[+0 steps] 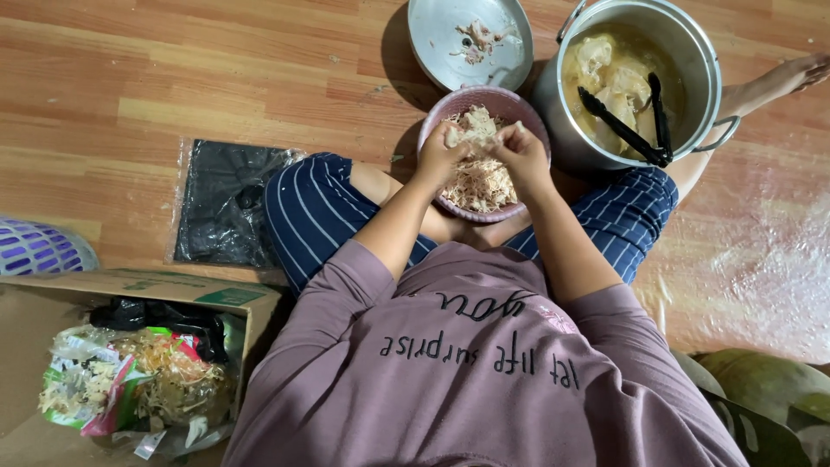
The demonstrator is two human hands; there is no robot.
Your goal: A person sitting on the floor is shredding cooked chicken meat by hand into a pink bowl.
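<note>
Frame centre | cooked chicken piece [451, 136] being pinched between left hand [439, 156] and right hand [521, 152] | shreds being dropped into pink bowl [517, 108] below

A pink bowl [519, 112] holds pale beige shreds [481, 173]. At upper right, a silver pot [700, 52] carries yellowish pieces in broth and black tongs [635, 125]. The silver lid [432, 35] is at top centre. The trousers [303, 207] are navy with thin white stripes, the shirt [450, 380] mauve with dark lettering. At left lie a black bag [220, 203], a brown cardboard box [26, 346] and a purple-and-white basket [35, 246]. The floor [130, 69] is orange-brown woodgrain.
</note>
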